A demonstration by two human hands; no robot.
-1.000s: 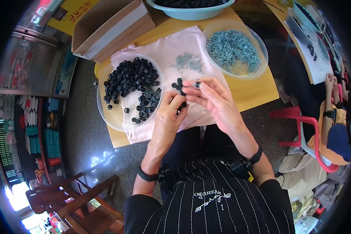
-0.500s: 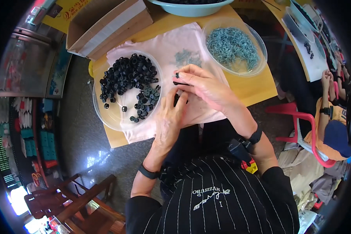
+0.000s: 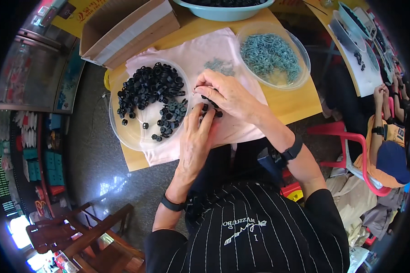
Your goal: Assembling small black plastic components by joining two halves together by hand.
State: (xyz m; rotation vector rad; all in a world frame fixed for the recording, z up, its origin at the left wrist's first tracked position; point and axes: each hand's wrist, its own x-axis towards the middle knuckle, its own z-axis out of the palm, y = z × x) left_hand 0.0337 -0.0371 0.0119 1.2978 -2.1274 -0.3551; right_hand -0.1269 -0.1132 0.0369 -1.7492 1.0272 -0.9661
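Note:
My right hand [image 3: 225, 95] is over the pink cloth [image 3: 187, 52], thumb and forefinger pinched together. A tiny pale glint shows at their tips, too small to name. Just below it, my left hand [image 3: 195, 136] has its fingers bent around a small black plastic cap [image 3: 205, 107]. More black caps [image 3: 218, 114] lie on the cloth beside those fingertips, partly hidden by both hands. To the left, a round clear tray [image 3: 127, 136] holds a heap of black plastic caps [image 3: 146, 86]. Loose silvery-blue screws [image 3: 219, 66] lie on the cloth beyond my right hand.
A clear round tub [image 3: 307, 68] of silvery-blue screws [image 3: 271, 54] stands at the right. An open cardboard box [image 3: 132, 36] is at the far left, and a light blue basin [image 3: 228, 12] at the far edge. A red chair [image 3: 351, 136] and another person's hands [image 3: 380, 93] are farther right.
My right hand has moved slightly left, its pinched fingertips now lower and farther from the black piece they were at. My left hand has barely shifted. More black caps show between the hands.

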